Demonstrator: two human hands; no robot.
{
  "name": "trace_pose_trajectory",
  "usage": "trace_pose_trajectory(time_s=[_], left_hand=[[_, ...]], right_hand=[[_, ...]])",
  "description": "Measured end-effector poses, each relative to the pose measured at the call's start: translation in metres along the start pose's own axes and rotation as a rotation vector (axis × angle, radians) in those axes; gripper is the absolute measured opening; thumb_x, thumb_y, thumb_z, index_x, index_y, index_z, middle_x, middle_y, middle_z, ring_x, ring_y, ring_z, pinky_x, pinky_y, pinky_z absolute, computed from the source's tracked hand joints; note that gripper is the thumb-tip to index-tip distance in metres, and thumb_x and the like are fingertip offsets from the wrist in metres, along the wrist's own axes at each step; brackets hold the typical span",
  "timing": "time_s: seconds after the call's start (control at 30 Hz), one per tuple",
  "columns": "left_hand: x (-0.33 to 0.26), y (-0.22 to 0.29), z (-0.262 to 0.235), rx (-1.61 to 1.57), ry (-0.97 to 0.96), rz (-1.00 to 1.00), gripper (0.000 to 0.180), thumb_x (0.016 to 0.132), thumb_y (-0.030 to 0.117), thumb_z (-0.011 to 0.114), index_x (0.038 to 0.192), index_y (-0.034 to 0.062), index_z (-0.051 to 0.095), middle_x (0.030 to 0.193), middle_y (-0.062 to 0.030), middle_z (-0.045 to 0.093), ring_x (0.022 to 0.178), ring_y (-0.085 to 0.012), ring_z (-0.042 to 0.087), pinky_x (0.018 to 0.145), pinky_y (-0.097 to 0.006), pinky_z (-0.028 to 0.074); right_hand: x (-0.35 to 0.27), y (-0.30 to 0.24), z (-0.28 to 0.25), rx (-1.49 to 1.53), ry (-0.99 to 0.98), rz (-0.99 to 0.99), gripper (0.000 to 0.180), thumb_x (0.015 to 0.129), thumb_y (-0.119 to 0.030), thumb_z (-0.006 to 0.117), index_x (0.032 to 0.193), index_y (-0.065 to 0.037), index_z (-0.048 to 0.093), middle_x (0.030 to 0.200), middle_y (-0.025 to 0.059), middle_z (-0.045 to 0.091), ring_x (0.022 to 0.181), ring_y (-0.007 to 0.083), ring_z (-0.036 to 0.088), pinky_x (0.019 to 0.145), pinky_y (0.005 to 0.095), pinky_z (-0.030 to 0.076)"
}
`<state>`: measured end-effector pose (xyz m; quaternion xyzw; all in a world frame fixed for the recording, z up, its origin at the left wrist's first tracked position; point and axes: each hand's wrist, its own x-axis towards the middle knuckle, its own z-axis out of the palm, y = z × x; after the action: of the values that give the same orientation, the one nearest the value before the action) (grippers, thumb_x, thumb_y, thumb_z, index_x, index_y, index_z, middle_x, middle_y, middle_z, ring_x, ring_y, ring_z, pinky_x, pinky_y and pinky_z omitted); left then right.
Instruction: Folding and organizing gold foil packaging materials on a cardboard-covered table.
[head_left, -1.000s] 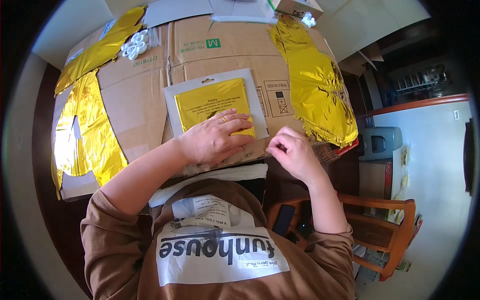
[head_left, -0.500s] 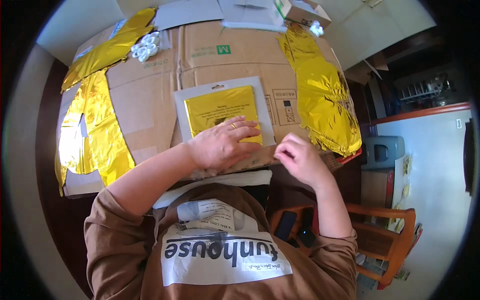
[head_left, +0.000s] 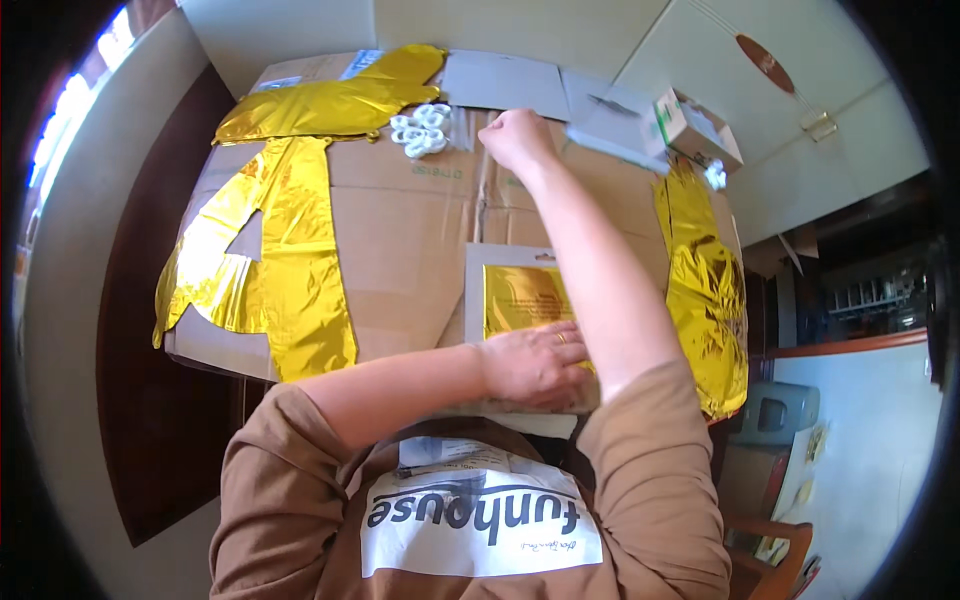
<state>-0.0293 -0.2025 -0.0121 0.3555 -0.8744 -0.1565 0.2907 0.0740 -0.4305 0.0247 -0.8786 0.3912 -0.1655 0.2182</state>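
My left hand (head_left: 535, 362) lies flat, palm down, on the near end of a flat white packet with a gold foil sheet inside (head_left: 520, 295). The packet rests on a big sheet of brown cardboard (head_left: 400, 230). My right hand (head_left: 515, 138) is stretched far across the cardboard to its back edge. It sits just right of a cluster of small white plastic pieces (head_left: 422, 130) and just below grey card sheets (head_left: 505, 80). Its fingers are curled away from me, so what they hold, if anything, is hidden.
Flattened gold foil balloons lie on the cardboard at the left (head_left: 290, 250), along the back left (head_left: 335, 100) and down the right side (head_left: 705, 290). A small open box (head_left: 695, 125) stands at the back right. A wooden chair (head_left: 785, 550) is at lower right.
My right hand has left the near edge beside the packet and reached to the far edge of the cardboard. My head has moved forward. My left hand stays on the packet.
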Motion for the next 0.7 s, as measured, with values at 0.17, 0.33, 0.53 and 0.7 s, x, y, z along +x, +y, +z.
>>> trace_pose_trajectory(time_s=[0.17,0.33,0.53,0.7], left_hand=[[-0.007,0.015,-0.026,-0.306,-0.119,-0.338,0.044,0.086,0.021,0.054,0.123,-0.0019,0.065,0.133,-0.0273,0.060,0.128,-0.0391,0.055,0.112,-0.045,0.042],[-0.004,0.022,-0.037,-0.455,-0.067,-0.338,0.044,0.087,0.020,0.052,0.123,-0.0033,0.063,0.130,-0.0258,0.062,0.126,-0.0364,0.058,0.112,-0.045,0.042],[-0.005,-0.008,0.019,0.115,0.235,0.083,0.031,0.085,0.022,0.059,0.109,0.0063,0.070,0.127,-0.0192,0.064,0.126,-0.0342,0.058,0.119,-0.050,0.034],[0.000,0.011,-0.010,0.182,0.187,0.110,0.029,0.077,0.019,0.072,0.101,0.0030,0.068,0.121,-0.0173,0.065,0.124,-0.0342,0.060,0.107,-0.050,0.047]], right_hand=[[0.023,-0.041,0.014,-0.061,-0.100,0.263,0.028,0.069,-0.025,0.080,0.084,0.000,0.077,0.089,0.0170,0.077,0.093,0.0265,0.075,0.080,0.0371,0.059],[0.030,-0.032,0.002,-0.026,-0.252,0.309,0.031,0.071,-0.025,0.080,0.089,0.000,0.077,0.084,0.0145,0.076,0.071,0.0217,0.074,0.067,0.0351,0.059],[-0.039,0.000,-0.076,0.271,-0.390,0.136,0.023,0.097,-0.019,0.059,0.088,0.000,0.066,0.077,0.0116,0.072,0.060,0.0174,0.069,0.056,0.0311,0.054],[-0.231,0.066,-0.175,0.323,-0.312,0.095,0.009,0.104,-0.013,0.056,0.108,-0.005,0.055,0.078,0.0039,0.064,0.067,0.0103,0.064,0.061,0.0260,0.052]])
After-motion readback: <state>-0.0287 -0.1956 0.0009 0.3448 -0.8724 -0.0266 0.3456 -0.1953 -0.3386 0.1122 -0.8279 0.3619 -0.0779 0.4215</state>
